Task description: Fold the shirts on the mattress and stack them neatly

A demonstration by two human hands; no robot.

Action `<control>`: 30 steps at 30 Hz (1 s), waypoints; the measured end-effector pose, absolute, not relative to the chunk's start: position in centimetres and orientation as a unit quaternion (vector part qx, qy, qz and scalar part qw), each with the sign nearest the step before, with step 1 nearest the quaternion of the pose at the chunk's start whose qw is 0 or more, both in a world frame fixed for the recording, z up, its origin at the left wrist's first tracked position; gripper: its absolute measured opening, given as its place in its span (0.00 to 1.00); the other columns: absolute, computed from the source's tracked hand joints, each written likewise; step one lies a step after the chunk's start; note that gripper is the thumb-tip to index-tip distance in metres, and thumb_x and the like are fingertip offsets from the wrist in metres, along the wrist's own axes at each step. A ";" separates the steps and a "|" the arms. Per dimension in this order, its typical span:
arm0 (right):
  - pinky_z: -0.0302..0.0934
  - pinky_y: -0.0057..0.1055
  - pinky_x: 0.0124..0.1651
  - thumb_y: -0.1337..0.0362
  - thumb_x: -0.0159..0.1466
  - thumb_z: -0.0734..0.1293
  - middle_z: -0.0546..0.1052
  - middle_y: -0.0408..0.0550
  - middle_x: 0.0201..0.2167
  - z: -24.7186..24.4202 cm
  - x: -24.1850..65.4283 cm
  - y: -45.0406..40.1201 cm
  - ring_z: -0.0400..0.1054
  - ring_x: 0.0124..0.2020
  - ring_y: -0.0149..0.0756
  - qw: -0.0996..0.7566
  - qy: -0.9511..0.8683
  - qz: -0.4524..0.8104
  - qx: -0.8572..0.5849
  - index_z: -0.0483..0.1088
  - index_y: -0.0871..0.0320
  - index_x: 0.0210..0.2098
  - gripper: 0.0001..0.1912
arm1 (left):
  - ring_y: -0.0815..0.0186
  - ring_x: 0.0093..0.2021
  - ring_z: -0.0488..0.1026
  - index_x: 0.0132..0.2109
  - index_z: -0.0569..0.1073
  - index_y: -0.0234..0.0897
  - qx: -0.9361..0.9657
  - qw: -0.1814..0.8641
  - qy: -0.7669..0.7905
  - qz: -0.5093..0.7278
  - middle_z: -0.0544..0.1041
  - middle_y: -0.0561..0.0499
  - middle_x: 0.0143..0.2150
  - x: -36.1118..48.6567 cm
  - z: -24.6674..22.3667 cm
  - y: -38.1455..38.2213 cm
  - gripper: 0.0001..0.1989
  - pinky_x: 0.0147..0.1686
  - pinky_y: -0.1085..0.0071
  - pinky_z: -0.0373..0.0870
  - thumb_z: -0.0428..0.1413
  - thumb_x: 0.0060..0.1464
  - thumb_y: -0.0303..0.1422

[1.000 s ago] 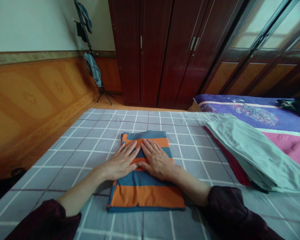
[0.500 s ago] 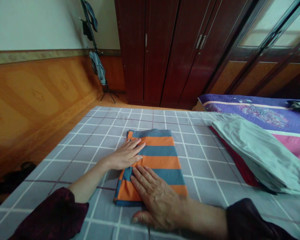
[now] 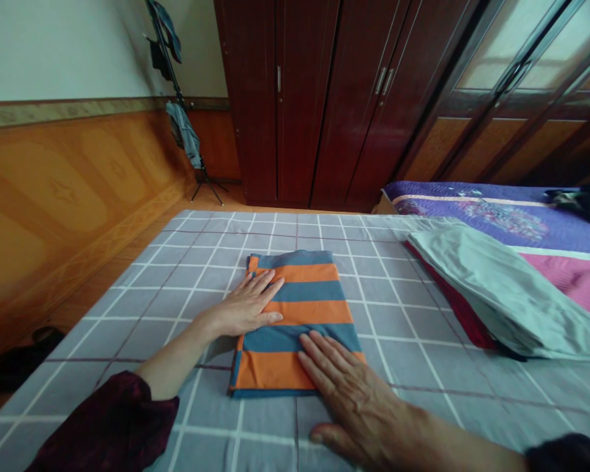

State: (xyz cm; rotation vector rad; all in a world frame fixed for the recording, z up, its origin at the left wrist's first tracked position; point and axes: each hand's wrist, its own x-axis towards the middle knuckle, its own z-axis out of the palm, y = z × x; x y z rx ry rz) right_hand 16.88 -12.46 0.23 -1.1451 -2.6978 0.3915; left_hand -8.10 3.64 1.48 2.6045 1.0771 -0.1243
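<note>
A folded garment (image 3: 295,311) with orange and blue-grey stripes lies flat on a grey checked bed sheet (image 3: 187,419). On its left part rests my left hand (image 3: 248,303), palm down, with the fingers stretched out. My right hand (image 3: 354,396) lies flat over the garment's near right corner, its fingers extended and its thumb out to the side over the sheet. Neither hand grips the cloth. Which kind of garment it is, I cannot tell from the folds.
To the right lies a pile of folded pale green cloth (image 3: 501,288) with dark red cloth (image 3: 452,301) under it. Beyond is another bed with a purple cover (image 3: 432,200). A dark red wardrobe (image 3: 305,118) and a coat stand (image 3: 177,92) stand at the back.
My right hand has slid to the right across the garment, from its near middle to the near right corner. My left hand stays in place on the garment. The view has shifted slightly.
</note>
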 end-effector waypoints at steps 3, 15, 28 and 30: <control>0.53 0.48 0.62 0.51 0.63 0.62 0.43 0.54 0.67 -0.8 20.7 -14.9 0.40 0.67 0.49 0.110 -0.877 0.058 -0.464 0.34 0.57 0.68 0.44 | 0.54 0.69 0.34 0.68 0.43 0.37 0.909 0.163 0.382 -0.043 0.39 0.41 0.70 -7.9 1.9 3.5 0.37 0.64 0.52 0.40 0.44 0.60 0.50; 0.46 0.52 0.64 0.58 0.66 0.59 0.50 0.61 0.66 1.2 18.4 -8.1 0.40 0.67 0.48 0.130 -0.862 0.040 -0.489 0.49 0.66 0.65 0.32 | 0.55 0.69 0.35 0.68 0.46 0.37 0.956 0.107 0.274 -0.011 0.41 0.41 0.70 -2.7 2.8 -3.9 0.38 0.65 0.50 0.40 0.47 0.59 0.51; 0.41 0.52 0.65 0.51 0.65 0.59 0.49 0.62 0.66 1.1 18.2 -7.2 0.40 0.67 0.49 0.100 -0.859 0.087 -0.494 0.52 0.66 0.64 0.34 | 0.61 0.53 0.67 0.51 0.69 0.37 0.957 0.082 0.239 0.145 0.72 0.46 0.50 -9.0 2.6 -6.6 0.16 0.54 0.60 0.66 0.51 0.56 0.23; 0.41 0.52 0.65 0.50 0.65 0.59 0.50 0.62 0.66 1.1 18.3 -7.0 0.40 0.67 0.48 0.104 -0.859 0.090 -0.493 0.52 0.65 0.64 0.34 | 0.63 0.49 0.68 0.47 0.70 0.38 0.951 0.109 0.245 0.156 0.73 0.48 0.47 -9.0 3.2 -6.5 0.16 0.52 0.63 0.67 0.48 0.55 0.20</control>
